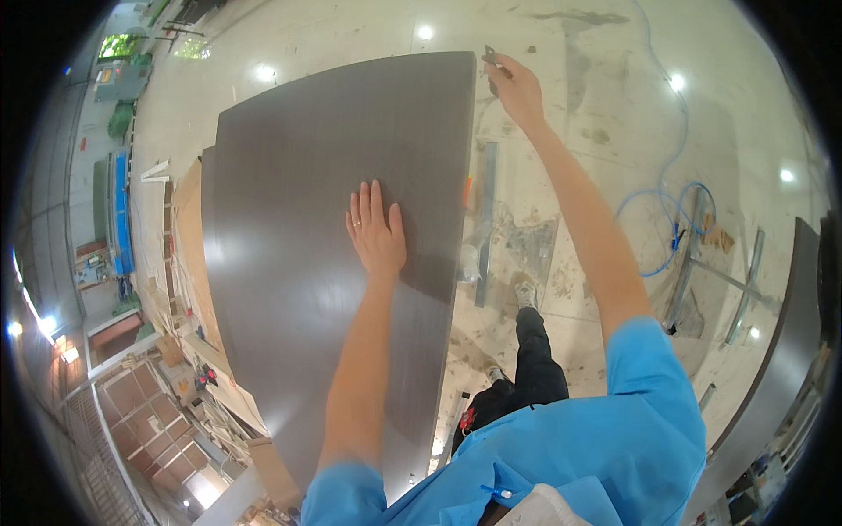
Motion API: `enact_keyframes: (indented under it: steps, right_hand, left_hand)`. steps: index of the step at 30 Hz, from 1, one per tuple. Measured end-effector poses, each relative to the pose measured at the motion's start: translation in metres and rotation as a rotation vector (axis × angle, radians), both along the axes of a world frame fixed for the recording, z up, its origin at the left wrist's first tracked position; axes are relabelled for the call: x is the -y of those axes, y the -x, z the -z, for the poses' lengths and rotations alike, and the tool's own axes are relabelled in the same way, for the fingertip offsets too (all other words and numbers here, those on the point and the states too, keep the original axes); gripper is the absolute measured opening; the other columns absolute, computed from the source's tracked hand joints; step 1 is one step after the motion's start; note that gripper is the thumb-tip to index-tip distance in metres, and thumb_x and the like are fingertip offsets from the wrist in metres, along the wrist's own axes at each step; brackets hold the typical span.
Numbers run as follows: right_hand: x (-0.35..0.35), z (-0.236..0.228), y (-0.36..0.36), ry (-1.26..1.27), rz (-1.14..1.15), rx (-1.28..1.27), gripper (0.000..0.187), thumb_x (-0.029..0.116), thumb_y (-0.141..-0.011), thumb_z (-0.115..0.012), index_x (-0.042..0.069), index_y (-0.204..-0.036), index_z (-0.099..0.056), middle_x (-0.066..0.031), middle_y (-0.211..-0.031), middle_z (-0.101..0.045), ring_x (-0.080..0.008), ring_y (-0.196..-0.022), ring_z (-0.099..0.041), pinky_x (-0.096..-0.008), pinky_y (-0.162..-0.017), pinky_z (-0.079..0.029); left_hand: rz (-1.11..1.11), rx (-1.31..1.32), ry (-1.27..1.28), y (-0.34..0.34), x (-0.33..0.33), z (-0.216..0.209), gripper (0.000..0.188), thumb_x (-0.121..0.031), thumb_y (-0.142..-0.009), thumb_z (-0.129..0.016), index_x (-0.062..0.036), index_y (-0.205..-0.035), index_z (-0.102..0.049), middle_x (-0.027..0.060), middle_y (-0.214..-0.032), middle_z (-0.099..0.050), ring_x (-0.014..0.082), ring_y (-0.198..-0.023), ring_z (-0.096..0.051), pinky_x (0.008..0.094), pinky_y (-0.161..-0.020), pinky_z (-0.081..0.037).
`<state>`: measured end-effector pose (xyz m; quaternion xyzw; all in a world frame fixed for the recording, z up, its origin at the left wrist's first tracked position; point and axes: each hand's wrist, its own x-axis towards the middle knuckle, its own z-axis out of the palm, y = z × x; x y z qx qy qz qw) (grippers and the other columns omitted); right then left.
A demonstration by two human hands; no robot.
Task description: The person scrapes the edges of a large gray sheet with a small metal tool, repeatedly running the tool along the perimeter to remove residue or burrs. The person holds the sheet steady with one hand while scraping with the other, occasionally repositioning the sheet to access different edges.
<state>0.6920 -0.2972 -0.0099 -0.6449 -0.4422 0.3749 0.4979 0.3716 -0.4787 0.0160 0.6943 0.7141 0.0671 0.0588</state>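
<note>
A large dark brown panel with a faint wood grain spreads out in front of me. My left hand lies flat on its face, right of the middle, fingers stretched forward and a ring on one of them. At the far right corner of the panel, my right hand is closed in a pinch round a small dark flat piece. The fingers cover most of that piece, so its kind cannot be made out. It sits close beside the panel's right edge.
A blue hose lies coiled on the pale stained floor at the right. Metal bars lie near the panel's edge and farther right. Another dark panel stands at the far right. Boards and offcuts crowd the left side.
</note>
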Motion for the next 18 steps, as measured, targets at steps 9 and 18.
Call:
enact_keyframes:
  steps: [9, 18]
  right_hand:
    - [-0.063, 0.031, -0.005, -0.071, -0.129, 0.214, 0.032, 0.028, -0.109, -0.066, 0.010, -0.134, -0.075, -0.0050, -0.101, -0.077, -0.0167, -0.084, -0.064, -0.0328, -0.079, -0.052]
    - [0.088, 0.028, 0.025, -0.429, -0.613, 0.704, 0.039, 0.011, -0.101, -0.064, 0.020, -0.139, -0.069, -0.0088, -0.122, -0.078, -0.0315, -0.107, -0.075, -0.0452, -0.093, -0.061]
  left_hand:
    - [0.020, -0.011, 0.015, 0.000, 0.000, 0.001, 0.064, -0.049, -0.114, -0.037, -0.0152, -0.168, -0.041, 0.0110, -0.174, -0.039, 0.0344, -0.163, -0.029, 0.0539, -0.134, -0.020]
    - [0.051, -0.015, -0.041, 0.001, 0.003, 0.002, 0.061, -0.042, -0.114, -0.043, -0.0123, -0.167, -0.043, 0.0138, -0.172, -0.041, 0.0366, -0.162, -0.031, 0.0554, -0.133, -0.021]
